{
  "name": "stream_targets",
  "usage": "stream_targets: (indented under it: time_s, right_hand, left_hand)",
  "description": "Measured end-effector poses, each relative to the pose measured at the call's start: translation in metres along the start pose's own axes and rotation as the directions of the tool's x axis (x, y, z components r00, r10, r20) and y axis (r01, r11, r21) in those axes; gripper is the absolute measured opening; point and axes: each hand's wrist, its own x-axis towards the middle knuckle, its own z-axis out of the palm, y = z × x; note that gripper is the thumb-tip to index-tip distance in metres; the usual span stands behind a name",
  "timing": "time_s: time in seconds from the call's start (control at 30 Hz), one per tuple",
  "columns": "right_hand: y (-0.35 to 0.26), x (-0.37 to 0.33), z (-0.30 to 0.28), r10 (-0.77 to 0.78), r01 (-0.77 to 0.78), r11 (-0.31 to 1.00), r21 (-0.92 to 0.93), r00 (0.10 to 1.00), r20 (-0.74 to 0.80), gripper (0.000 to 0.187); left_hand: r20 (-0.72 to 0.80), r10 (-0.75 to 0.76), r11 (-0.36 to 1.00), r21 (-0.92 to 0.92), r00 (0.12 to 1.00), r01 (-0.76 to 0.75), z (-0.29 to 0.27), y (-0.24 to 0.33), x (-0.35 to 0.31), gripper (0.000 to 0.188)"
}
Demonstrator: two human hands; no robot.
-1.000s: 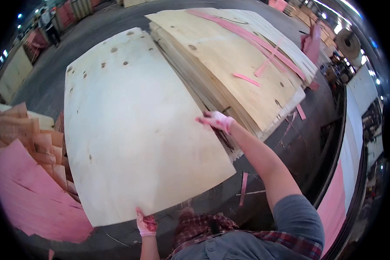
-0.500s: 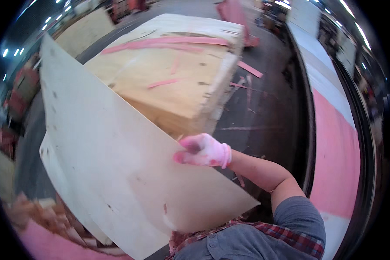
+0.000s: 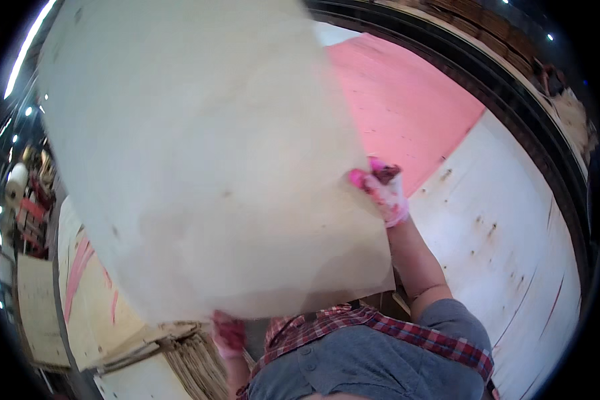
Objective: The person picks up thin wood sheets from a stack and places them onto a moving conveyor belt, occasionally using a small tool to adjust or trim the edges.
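Note:
A large pale wood veneer sheet (image 3: pixel 227 167) is held up in front of me and fills much of the head view. My right hand (image 3: pixel 385 190), in a white glove stained pink, pinches its right edge. At the sheet's lower edge is my left hand (image 3: pixel 229 333), in a pink-stained glove; its fingers close on that edge and are partly hidden by the sheet. Beyond my right hand, a pink sheet (image 3: pixel 407 107) and a whitish veneer sheet (image 3: pixel 500 247) with small dark knots lie on a long surface.
At lower left, a stack of veneer sheets (image 3: pixel 90 293) carries loose pink strips. A dark rail (image 3: pixel 533 127) curves along the far side of the long surface. Further left stand a pale board (image 3: pixel 40 310) and a white roll (image 3: pixel 17 183).
My view has turned right, from the stack toward the long surface. The veneer sheet has swung along with it, still in my right hand. My left hand has come into view at its lower edge.

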Motion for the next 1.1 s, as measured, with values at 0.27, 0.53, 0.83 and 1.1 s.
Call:
stream_targets:
  time_s: [0.27,0.53,0.83,1.1]
  right_hand:
    - [0.003,0.04,-0.103,-0.333,0.478,0.852,0.211,0.808,-0.487,0.017]
    - [0.129,0.205,-0.087,-0.315,-0.004,0.911,-0.413,0.641,-0.7,0.032]
    - [0.156,0.359,-0.041,0.32,-0.416,0.878,-0.236,0.878,-0.357,0.027]
    - [0.018,0.156,-0.227,-0.173,-0.54,0.728,-0.423,0.452,-0.875,0.039]
  left_hand:
    - [0.48,-0.023,0.962,0.249,0.877,-0.111,0.304,0.039,0.335,0.026]
    - [0.918,0.046,0.829,0.184,0.393,-0.528,0.549,-0.03,0.39,0.05]
    - [0.629,-0.284,0.845,0.522,0.724,-0.121,0.484,-0.139,0.55,0.058]
    - [-0.066,-0.957,0.082,0.872,0.281,0.483,0.31,-0.271,0.518,0.068]
